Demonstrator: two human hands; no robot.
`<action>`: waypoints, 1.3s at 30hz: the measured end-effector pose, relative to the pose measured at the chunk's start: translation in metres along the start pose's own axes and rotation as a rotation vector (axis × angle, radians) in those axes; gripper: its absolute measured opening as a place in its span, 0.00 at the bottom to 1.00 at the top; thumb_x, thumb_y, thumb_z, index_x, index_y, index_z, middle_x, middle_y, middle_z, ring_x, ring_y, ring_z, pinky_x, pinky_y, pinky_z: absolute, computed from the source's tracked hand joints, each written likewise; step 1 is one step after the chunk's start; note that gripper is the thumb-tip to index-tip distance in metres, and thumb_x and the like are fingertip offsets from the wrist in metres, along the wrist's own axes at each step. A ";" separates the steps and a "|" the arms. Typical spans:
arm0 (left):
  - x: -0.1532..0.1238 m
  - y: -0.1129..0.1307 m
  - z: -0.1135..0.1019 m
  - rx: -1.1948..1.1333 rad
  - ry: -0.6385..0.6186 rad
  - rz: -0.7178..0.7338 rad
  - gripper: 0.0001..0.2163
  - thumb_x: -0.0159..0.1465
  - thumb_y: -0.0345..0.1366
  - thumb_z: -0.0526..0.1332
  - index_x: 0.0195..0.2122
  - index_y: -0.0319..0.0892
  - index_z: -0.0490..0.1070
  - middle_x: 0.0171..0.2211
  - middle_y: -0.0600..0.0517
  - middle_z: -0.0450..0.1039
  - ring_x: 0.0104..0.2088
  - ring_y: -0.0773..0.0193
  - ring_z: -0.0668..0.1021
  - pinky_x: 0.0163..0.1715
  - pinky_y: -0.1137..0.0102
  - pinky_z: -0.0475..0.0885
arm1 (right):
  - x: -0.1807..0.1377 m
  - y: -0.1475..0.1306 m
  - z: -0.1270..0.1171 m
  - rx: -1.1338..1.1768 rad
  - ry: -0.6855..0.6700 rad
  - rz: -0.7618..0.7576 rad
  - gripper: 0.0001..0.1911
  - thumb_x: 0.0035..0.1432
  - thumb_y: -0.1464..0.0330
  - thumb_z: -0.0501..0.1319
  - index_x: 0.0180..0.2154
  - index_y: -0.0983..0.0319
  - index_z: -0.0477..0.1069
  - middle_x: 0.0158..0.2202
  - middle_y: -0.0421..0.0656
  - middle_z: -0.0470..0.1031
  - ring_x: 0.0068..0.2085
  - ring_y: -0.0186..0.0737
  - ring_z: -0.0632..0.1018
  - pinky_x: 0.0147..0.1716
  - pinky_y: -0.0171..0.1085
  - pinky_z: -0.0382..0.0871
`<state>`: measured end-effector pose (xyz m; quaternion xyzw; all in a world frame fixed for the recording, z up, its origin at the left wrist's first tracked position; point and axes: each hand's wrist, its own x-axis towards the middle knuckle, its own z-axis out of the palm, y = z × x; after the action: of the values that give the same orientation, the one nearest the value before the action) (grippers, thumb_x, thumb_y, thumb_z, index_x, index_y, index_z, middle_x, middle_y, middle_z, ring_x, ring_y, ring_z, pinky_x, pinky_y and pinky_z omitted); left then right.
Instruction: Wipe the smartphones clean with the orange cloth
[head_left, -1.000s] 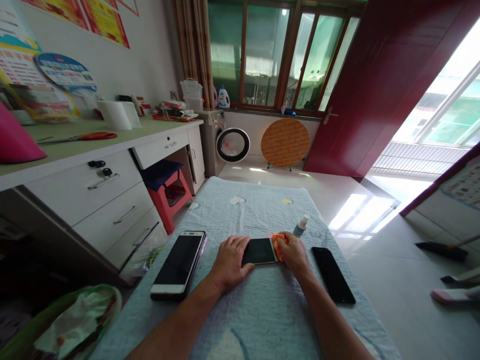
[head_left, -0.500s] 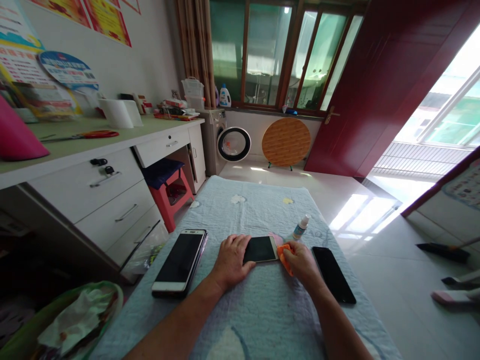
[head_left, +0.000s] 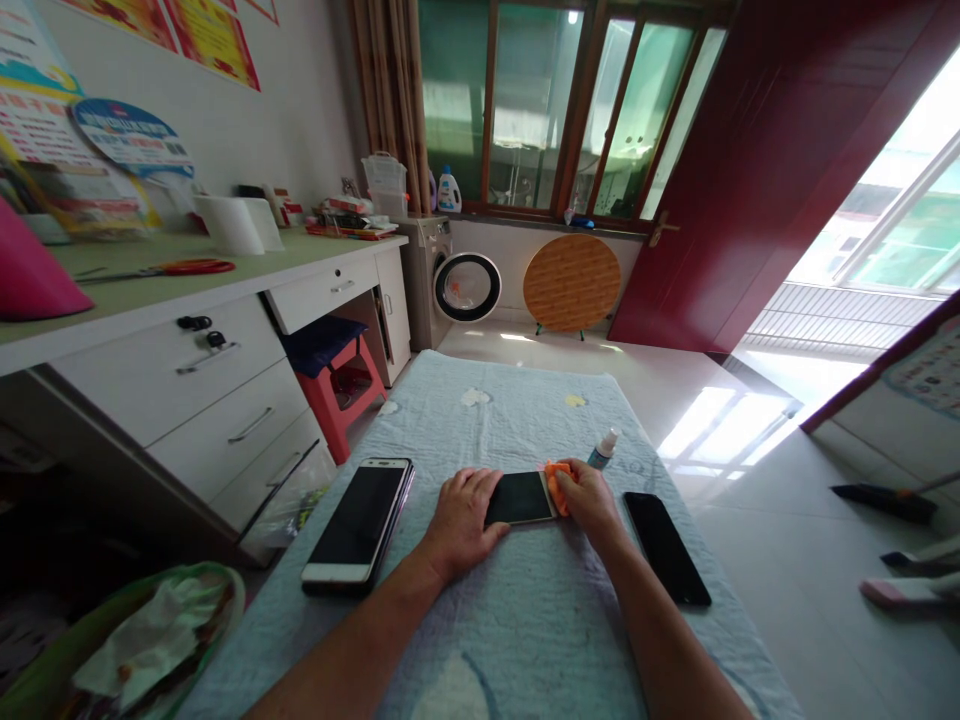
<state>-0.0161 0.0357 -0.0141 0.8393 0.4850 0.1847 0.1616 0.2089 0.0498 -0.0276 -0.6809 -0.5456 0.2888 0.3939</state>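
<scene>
A smartphone (head_left: 519, 498) with a dark screen and pale frame lies crosswise on the light blue cloth (head_left: 510, 620). My left hand (head_left: 463, 518) grips its left end, fingers over the far edge and thumb along the near one. Bunched in the closed fingers of my right hand (head_left: 592, 500) is an orange cloth (head_left: 559, 487), pressed against the phone's right end. Behind that hand stands a small spray bottle (head_left: 603, 450) with a white cap, its lower part hidden. To the right rests a black phone (head_left: 667, 548); to the left, a larger white-framed phone (head_left: 358, 525).
A desk (head_left: 315, 262) with drawers runs along the left, a red stool (head_left: 341, 385) beneath it. At the lower left is a green-rimmed bin (head_left: 238, 590) with crumpled paper. Farther back are a washing machine (head_left: 425, 275) with its door open and a round folded tabletop (head_left: 572, 284).
My right hand with the orange cloth has moved slightly up and left along the phone's right end, now covering the spray bottle's lower part. My left hand stays in place.
</scene>
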 end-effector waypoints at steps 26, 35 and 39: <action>0.001 0.006 0.002 0.104 0.084 -0.086 0.30 0.57 0.48 0.66 0.58 0.41 0.64 0.54 0.45 0.69 0.52 0.47 0.68 0.52 0.59 0.62 | -0.034 -0.009 -0.021 0.086 -0.147 0.172 0.10 0.48 0.64 0.55 0.26 0.62 0.70 0.17 0.37 0.67 0.18 0.31 0.67 0.16 0.29 0.58; -0.003 0.009 -0.003 0.097 0.041 -0.047 0.38 0.53 0.59 0.66 0.58 0.38 0.65 0.51 0.42 0.69 0.49 0.47 0.70 0.53 0.58 0.63 | -0.028 -0.002 -0.023 0.031 0.065 0.000 0.16 0.53 0.60 0.55 0.36 0.62 0.75 0.31 0.44 0.77 0.33 0.40 0.76 0.33 0.34 0.68; -0.004 0.010 -0.010 0.040 -0.057 0.033 0.44 0.47 0.57 0.70 0.61 0.39 0.62 0.53 0.41 0.67 0.52 0.45 0.69 0.56 0.56 0.62 | -0.027 -0.003 -0.018 -0.019 0.069 -0.029 0.17 0.54 0.61 0.54 0.39 0.62 0.75 0.33 0.44 0.78 0.36 0.41 0.76 0.37 0.36 0.68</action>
<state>-0.0153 0.0284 -0.0017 0.8553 0.4698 0.1537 0.1553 0.2155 0.0202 -0.0166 -0.6861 -0.5443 0.2545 0.4102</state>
